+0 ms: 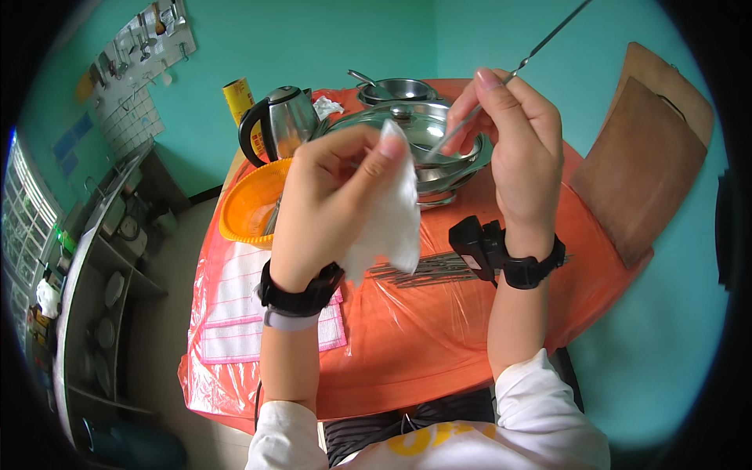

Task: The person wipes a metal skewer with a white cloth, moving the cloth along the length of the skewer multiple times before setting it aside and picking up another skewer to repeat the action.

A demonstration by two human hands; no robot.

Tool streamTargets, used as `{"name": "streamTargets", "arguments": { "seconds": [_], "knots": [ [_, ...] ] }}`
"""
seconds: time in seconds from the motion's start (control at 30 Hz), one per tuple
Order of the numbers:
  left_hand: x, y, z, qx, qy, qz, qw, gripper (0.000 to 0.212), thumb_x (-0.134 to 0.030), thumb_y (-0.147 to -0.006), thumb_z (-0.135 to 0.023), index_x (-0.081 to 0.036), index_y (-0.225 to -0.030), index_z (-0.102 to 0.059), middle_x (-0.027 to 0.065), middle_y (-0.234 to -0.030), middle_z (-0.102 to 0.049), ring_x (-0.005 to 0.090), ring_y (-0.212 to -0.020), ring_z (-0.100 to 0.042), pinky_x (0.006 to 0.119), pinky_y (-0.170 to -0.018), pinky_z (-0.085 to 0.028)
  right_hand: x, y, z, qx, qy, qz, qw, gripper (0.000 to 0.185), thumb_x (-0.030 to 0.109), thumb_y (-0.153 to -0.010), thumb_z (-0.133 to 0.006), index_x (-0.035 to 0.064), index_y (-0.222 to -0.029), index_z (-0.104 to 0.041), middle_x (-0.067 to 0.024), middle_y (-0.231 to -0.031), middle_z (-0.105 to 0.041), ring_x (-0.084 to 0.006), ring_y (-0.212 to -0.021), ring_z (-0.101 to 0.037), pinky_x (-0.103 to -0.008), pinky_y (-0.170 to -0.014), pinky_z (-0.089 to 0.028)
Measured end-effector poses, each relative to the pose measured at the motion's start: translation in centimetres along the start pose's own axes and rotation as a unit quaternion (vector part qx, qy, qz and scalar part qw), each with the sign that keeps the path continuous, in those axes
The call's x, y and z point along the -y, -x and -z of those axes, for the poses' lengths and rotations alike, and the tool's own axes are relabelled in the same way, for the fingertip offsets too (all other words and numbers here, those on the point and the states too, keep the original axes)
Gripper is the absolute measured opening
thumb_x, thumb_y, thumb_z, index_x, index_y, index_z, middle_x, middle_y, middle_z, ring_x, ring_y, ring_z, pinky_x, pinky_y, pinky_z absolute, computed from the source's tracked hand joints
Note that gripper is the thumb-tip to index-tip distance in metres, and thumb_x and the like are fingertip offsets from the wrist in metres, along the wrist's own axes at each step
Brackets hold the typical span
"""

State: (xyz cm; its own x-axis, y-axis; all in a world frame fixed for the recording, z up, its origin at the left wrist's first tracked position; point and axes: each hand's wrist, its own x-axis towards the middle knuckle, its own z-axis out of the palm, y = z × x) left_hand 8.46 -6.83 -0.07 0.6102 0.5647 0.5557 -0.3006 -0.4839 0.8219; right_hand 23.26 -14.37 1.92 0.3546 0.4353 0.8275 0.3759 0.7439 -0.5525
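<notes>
A thin metal skewer [559, 29] with a twisted section is pinched in my right hand [520, 132]. It slants from the upper right down towards my other hand. My left hand [317, 205] grips a white tissue or thin cloth [385, 226], which hangs below the thumb. The skewer's lower end comes close to the tissue; blur hides whether they touch. On the orange plastic table cover [405, 364], beneath both hands, lies a bundle of metal skewers [405, 276]. An orange plastic basket [238, 205] left of my left hand holds more thin metal pieces, partly hidden.
Behind my hands stand a glass-lidded metal pan [382, 114], a metal bowl [414, 89] and an electric kettle [294, 114]. Pink-striped white cloths [235, 311] lie at front left. Cutting boards [646, 158] lean on the right wall. A counter [88, 247] runs along the left.
</notes>
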Motion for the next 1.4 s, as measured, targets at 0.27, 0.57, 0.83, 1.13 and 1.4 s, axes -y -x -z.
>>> {"name": "streamTargets", "arguments": {
  "seconds": [0.27, 0.57, 0.83, 1.13, 1.4],
  "knots": [
    [1.2, -1.1, 1.6, -0.151, 0.090, -0.046, 0.983, 0.017, -0.020, -0.093, -0.049, -0.004, -0.090, -0.047, 0.0018, -0.074, -0.055, 0.0062, -0.060, -0.051, 0.019, -0.053, -0.044, -1.7, 0.2, -1.0, 0.116, -0.027, -0.054, 0.991, 0.033, 0.020, -0.096, -0.042, 0.0005, -0.073, -0.055, -0.0034, -0.062, -0.058, -0.0076, -0.055, -0.053, -0.0220, -0.053, -0.043],
    [0.8, -1.2, 2.3, -0.144, 0.125, -0.091, 0.977, 0.013, -0.016, -0.092, -0.050, -0.004, -0.094, -0.045, 0.0060, -0.082, -0.057, 0.0113, -0.069, -0.058, 0.024, -0.059, -0.051, -1.5, 0.4, -1.5, 0.131, -0.037, -0.136, 0.981, 0.031, 0.024, -0.096, -0.043, 0.0015, -0.080, -0.058, -0.0027, -0.073, -0.060, -0.0065, -0.049, -0.053, -0.0191, -0.045, -0.039],
    [0.3, -0.9, 2.0, -0.135, 0.145, -0.127, 0.972, 0.015, -0.018, -0.093, -0.049, -0.003, -0.094, -0.044, 0.0086, -0.083, -0.060, 0.0130, -0.068, -0.060, 0.026, -0.062, -0.051, -2.4, 0.1, -0.8, 0.257, -0.164, -0.252, 0.918, 0.035, 0.031, -0.095, -0.045, 0.0015, -0.086, -0.062, -0.0026, -0.070, -0.061, -0.0097, -0.051, -0.058, -0.0198, -0.044, -0.041],
    [0.0, -0.9, 2.1, -0.195, 0.117, -0.196, 0.954, 0.015, -0.015, -0.093, -0.050, -0.002, -0.096, -0.044, 0.0077, -0.088, -0.058, 0.0135, -0.083, -0.059, 0.029, -0.076, -0.053, -2.8, 0.3, -1.1, 0.283, -0.180, -0.318, 0.887, 0.032, 0.028, -0.094, -0.047, 0.0003, -0.090, -0.062, -0.0050, -0.078, -0.063, -0.0115, -0.050, -0.059, -0.0213, -0.041, -0.042],
    [-0.5, -0.9, 2.5, -0.210, 0.089, -0.225, 0.947, 0.014, -0.013, -0.092, -0.051, -0.001, -0.095, -0.046, 0.0068, -0.088, -0.058, 0.0122, -0.083, -0.058, 0.029, -0.079, -0.051, -5.1, 0.2, -0.7, 0.296, -0.348, -0.311, 0.833, 0.035, 0.030, -0.092, -0.050, -0.0030, -0.095, -0.063, -0.0096, -0.083, -0.064, -0.0152, -0.048, -0.055, -0.0238, -0.041, -0.042]
  ]
}}
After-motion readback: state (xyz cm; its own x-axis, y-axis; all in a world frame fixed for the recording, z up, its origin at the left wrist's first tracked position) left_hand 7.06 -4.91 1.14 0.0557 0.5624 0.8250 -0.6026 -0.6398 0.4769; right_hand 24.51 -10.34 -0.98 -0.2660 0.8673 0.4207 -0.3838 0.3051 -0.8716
